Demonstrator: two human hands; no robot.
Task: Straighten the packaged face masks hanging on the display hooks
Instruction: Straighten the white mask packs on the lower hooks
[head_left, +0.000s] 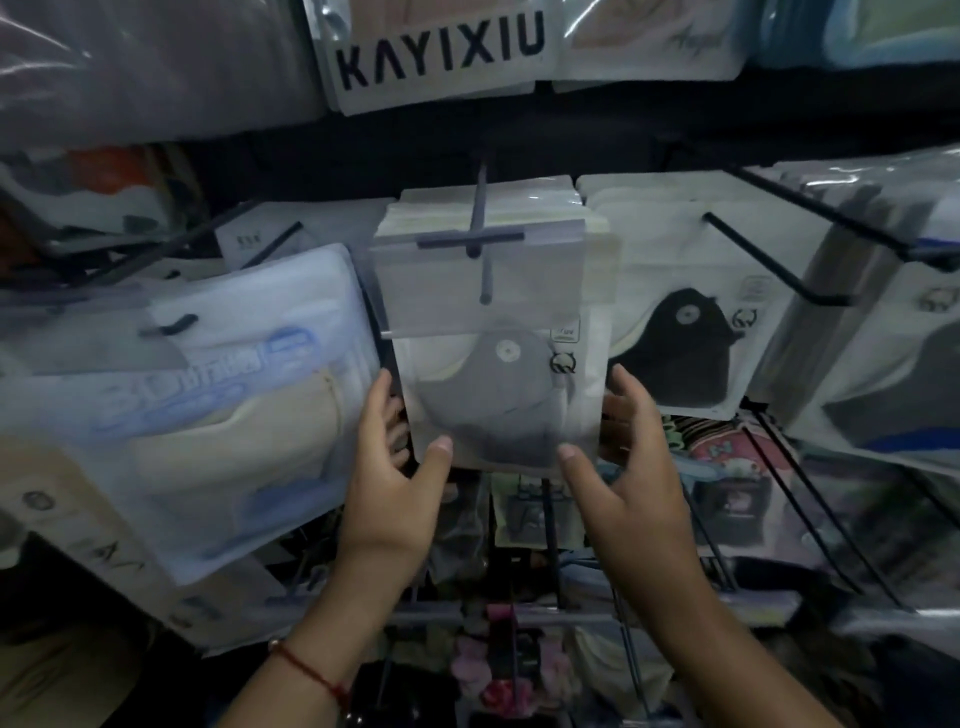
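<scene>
— Where is the grey mask packet (501, 384) found?

— It is hung at the front of a stack of packets (488, 213) on the centre hook (480, 218), whose crossbar is seen over the top flap. The packet is hung nearly straight, with its lower end gripped from both sides.

— How is it held by the left hand (395, 483)?

— The left edge is pinched: the thumb is laid on the front near the bottom left corner, and the fingers are curled behind the plastic. A red string bracelet (311, 670) is worn on that wrist.

— And the right hand (623, 467)?

— The same is done on the right edge. The thumb is pressed on the front by the bottom right corner, and the fingers are wrapped round the side and back.

— What is seen around it?

— A black mask packet (680, 332) is hung just beside it on the right, on its own hook. A large pale blue packet (218, 395) is tilted on the left, close to the left hand. A packet printed KAYIXIU (436, 52) is hung on the row above. Lower down, blurred goods are hung on more wire hooks; they cannot be told apart.
</scene>
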